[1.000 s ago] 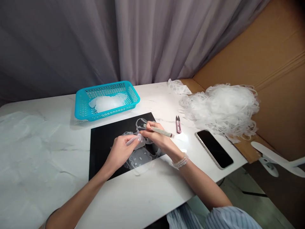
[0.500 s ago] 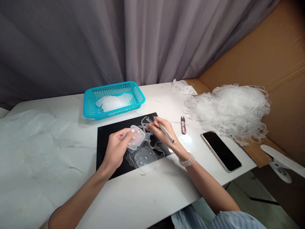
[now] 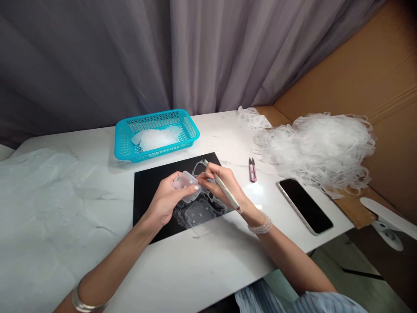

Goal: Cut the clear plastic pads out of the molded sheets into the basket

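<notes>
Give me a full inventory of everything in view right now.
table: one, white marble-look, under everything.
perforated basket: one, turquoise, far table edge.
clear scraps: a small heap, clear, inside the basket.
black board: one, black, table centre.
moulded sheet: one, clear, on the board.
thread snips: one pair, pink, right of the board.
phone: one, black screen, right of the snips.
trimmings: a large heap, white, far right.
curtain: one, grey, behind the table.
cardboard: brown, right side.
left hand: one, holding a clear moulded piece.
right hand: one, holding a pale pen-like tool.
</notes>
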